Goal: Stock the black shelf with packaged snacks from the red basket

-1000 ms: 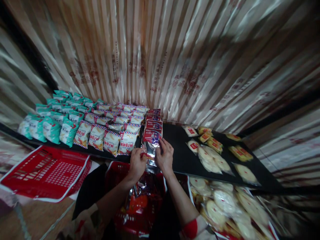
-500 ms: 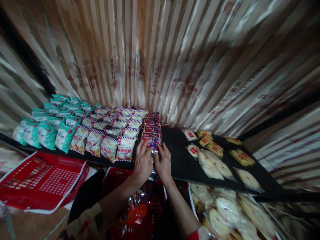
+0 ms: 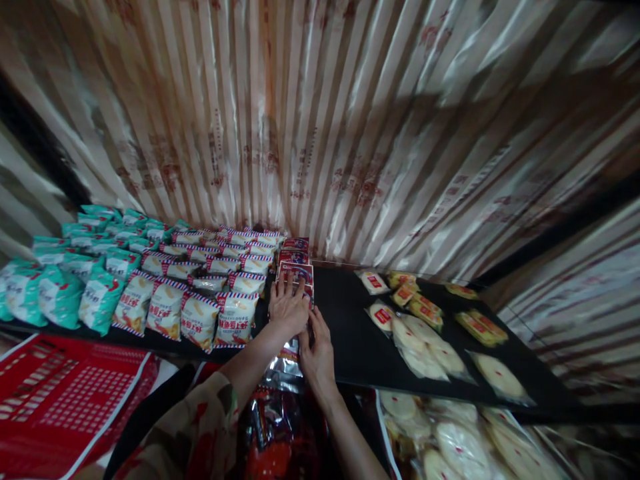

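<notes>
Rests left hand [image 3: 289, 307] palm down on the row of red packets [image 3: 305, 272], near the middle of the black shelf [image 3: 350, 347], with fingers extended toward the rear and slightly apart. Covers much of the front packet with palm and wrist, leaving silver foil [image 3: 287, 373] exposed at the front edge of the shelf. Sets right hand [image 3: 319, 350] at the right side of the same row, with fingertips just beside the left thumb and right thumb near the packet edge. Cannot tell from this view whether right thumb and fingers pinch the packet edge or only touch it. Shows further red packets one behind another, toward the striped sheeting [image 3: 320, 133] at the rear. Directly left of the row, includes white bags [image 3: 237, 320] with red lettering, upright in several ranks; farther left, includes teal bags [image 3: 103, 300] in similar ranks. To the right, past a stretch of bare shelf, includes small red-labelled packs [image 3: 383, 315], yellow packs [image 3: 425, 310] and larger pale packs [image 3: 425, 343], all lying flat. Below the shelf, includes a red basket [image 3: 75, 400] at left, glossy dark and orange packets [image 3: 270, 460] beneath the hands, and clear-wrapped round pieces [image 3: 460, 447] at lower right. Displays a patterned sleeve [image 3: 200, 427] on the left arm.
</notes>
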`<act>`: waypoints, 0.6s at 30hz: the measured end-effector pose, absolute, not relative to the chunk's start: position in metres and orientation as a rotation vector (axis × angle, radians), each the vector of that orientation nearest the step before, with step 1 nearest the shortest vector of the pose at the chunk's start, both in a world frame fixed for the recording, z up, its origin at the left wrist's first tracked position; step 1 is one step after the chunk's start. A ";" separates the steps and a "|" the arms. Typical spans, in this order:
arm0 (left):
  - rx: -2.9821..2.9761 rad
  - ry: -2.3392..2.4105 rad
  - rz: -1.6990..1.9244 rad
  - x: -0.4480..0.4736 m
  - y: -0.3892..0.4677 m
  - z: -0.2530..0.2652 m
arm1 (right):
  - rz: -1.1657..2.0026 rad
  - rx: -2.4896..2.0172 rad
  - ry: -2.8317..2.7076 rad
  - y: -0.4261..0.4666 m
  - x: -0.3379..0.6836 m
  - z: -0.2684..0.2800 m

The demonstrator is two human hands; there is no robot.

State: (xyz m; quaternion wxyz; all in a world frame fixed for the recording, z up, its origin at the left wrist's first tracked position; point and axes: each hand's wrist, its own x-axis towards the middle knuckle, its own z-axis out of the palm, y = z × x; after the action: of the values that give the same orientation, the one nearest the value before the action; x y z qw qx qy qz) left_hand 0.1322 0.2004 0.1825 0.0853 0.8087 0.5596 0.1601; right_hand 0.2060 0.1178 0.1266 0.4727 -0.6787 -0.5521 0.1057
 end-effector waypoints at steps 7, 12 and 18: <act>2.429 1.714 0.503 0.133 0.201 0.178 | 0.356 -1.685 -1.282 0.116 0.204 0.127; 2.416 1.715 0.474 0.133 0.200 0.176 | 0.321 -1.692 -1.319 0.116 0.210 0.133; 2.427 1.688 0.343 0.133 0.198 0.179 | 0.134 -1.703 -1.436 0.151 0.223 0.160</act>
State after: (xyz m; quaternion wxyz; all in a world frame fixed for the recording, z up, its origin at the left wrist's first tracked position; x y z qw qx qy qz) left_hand 0.1333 0.1980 0.1792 0.0828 0.8127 0.5652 0.1150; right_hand 0.2227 0.1507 0.1597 0.4397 -0.6854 -0.5779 0.0539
